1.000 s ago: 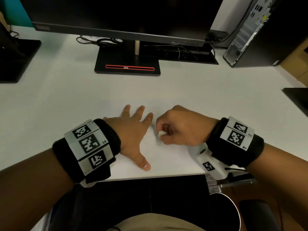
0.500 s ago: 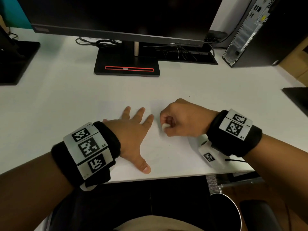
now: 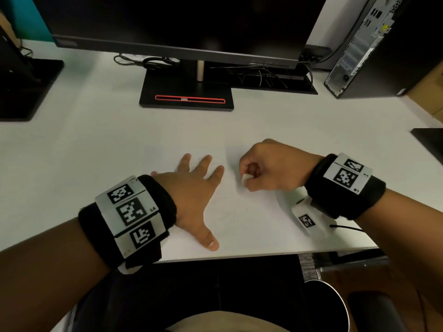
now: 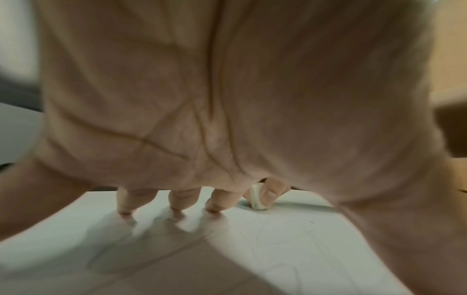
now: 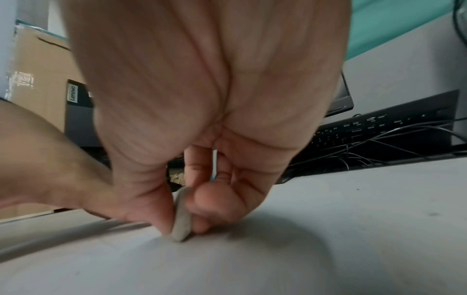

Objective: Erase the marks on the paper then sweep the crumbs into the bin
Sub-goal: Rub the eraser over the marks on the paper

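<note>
A white sheet of paper (image 3: 239, 219) with faint pencil lines (image 4: 285, 241) lies on the desk near its front edge. My left hand (image 3: 191, 188) lies flat on the paper with fingers spread, fingertips (image 4: 212, 208) pressing down. My right hand (image 3: 271, 168) pinches a small white eraser (image 3: 246, 177) between thumb and fingers, its lower edge touching the paper just right of the left hand. The same eraser (image 5: 181, 217) shows edge-on in the right wrist view, and again as the eraser (image 4: 257, 196) beyond my left fingers. A round bin (image 3: 335, 305) stands on the floor under the desk's front right.
A monitor stand (image 3: 187, 94) and cables (image 3: 153, 61) sit at the back of the white desk (image 3: 84, 140). A computer tower (image 3: 374, 44) stands back right, another dark base (image 3: 24, 87) at the left. A tiny dark speck (image 3: 246, 208) lies on the paper.
My right hand with the eraser has slid away from me and slightly right across the paper. The left hand has stayed flat in place.
</note>
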The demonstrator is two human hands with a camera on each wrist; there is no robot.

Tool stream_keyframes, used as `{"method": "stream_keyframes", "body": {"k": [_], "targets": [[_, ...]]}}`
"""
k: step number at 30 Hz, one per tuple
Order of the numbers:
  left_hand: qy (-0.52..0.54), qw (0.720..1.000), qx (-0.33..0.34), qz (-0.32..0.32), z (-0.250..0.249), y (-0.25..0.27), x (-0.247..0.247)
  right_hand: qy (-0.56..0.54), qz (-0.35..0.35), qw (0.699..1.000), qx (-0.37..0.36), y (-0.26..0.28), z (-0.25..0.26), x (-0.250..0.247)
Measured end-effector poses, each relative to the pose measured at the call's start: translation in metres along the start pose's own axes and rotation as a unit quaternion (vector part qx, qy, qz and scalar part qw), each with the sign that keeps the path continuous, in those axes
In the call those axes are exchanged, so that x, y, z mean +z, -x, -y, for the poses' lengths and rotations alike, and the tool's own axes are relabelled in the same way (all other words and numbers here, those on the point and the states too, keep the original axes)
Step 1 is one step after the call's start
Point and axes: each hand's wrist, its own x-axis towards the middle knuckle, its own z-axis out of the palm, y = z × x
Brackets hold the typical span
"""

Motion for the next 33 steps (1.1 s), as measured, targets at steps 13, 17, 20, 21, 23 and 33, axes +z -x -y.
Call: {"method": "stream_keyframes", "body": {"k": [13,17,20,21,23,33], "targets": [[0.005,1.0,-0.003,0.0,-0.001,0.001,0.0,-0.001,0.012,0.999,-0.031,-0.005,0.008,0.005],[0.003,1.0,-0.002,0.003,0.0,0.002,0.0,0.009,-0.004,1.0,0.018,-0.009,-0.004,-0.006],[0.0,1.0,-0.002,0.0,-0.001,0.001,0.0,0.007,-0.021,1.0,0.0,-0.011,-0.001,-0.002],[0.001,1.0,-0.002,0.0,-0.001,0.001,0.0,0.003,-0.007,1.0,-0.014,-0.01,0.002,0.001],[0.001,1.0,-0.003,0.0,-0.001,0.001,0.0,0.0,0.019,1.0,-0.013,-0.008,0.002,0.0],[0.003,1.0,-0.005,0.004,-0.002,0.003,-0.001,-0.007,0.006,1.0,0.017,-0.014,-0.008,-0.005]]}}
